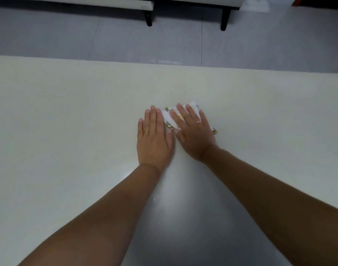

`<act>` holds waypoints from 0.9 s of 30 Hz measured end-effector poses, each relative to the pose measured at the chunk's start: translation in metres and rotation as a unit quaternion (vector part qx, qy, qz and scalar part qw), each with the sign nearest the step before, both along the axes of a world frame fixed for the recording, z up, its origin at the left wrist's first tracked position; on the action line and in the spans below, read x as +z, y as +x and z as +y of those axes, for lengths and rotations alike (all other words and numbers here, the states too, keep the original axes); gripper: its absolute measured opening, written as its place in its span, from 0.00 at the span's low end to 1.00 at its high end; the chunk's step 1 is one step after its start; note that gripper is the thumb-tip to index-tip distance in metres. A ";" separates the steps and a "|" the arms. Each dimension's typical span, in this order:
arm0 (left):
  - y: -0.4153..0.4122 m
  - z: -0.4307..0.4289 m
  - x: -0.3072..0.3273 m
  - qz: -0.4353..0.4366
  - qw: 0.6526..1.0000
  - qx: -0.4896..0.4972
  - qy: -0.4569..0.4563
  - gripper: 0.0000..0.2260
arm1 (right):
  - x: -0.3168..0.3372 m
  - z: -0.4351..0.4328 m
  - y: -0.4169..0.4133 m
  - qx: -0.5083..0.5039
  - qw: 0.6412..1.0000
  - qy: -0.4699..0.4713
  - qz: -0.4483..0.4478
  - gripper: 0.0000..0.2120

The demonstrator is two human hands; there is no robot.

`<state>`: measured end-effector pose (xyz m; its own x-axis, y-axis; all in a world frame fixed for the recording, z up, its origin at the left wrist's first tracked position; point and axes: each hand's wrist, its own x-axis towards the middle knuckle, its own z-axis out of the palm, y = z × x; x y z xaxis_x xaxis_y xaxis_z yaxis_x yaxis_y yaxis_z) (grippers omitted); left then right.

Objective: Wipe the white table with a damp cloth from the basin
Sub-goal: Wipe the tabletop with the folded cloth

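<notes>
White table [68, 112], cloth [169, 117] mostly under flat right hand [193, 135], flat left hand [154, 137] alongside (print perhaps floral).

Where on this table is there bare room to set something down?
The table is bare left of the left hand, right of the right hand, and beyond the cloth to the far edge. It is crowded only at the middle, where both flat hands meet the cloth.
</notes>
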<state>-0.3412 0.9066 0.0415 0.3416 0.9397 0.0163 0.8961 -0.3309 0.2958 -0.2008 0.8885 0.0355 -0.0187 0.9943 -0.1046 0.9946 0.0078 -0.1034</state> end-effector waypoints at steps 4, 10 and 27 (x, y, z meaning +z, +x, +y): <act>0.005 0.003 -0.013 0.043 0.998 -0.030 -0.018 0.29 | 0.001 0.020 0.060 -0.127 0.992 -0.013 -0.007 0.26; 0.007 0.002 -0.015 0.069 0.997 -0.025 -0.017 0.30 | 0.000 0.050 0.017 -0.293 0.956 -0.020 0.017 0.26; 0.008 0.002 -0.016 0.055 0.998 -0.022 -0.019 0.30 | -0.005 0.092 0.008 -0.201 0.980 -0.003 0.007 0.28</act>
